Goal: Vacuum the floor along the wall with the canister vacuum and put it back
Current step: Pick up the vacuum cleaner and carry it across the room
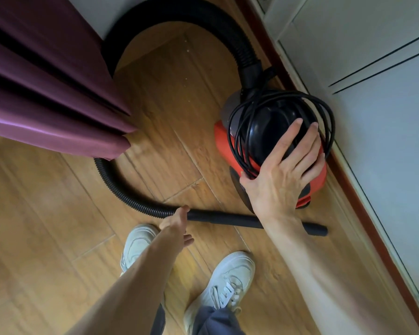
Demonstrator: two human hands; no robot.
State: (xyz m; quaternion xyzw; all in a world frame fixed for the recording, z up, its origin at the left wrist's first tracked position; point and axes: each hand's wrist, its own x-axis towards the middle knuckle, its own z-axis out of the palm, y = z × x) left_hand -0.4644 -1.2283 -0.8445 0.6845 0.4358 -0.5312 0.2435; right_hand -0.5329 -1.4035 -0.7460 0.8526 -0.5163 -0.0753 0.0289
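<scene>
The red canister vacuum with a black domed top stands on the wood-plank floor just beside the white panelled wall, its black power cord looped around the top. The right hand rests on that top with fingers spread straight and thumb against the cord loops. The left hand, fingers relaxed and open, reaches where the black ribbed hose meets the black plastic wand lying on the floor; contact is unclear.
</scene>
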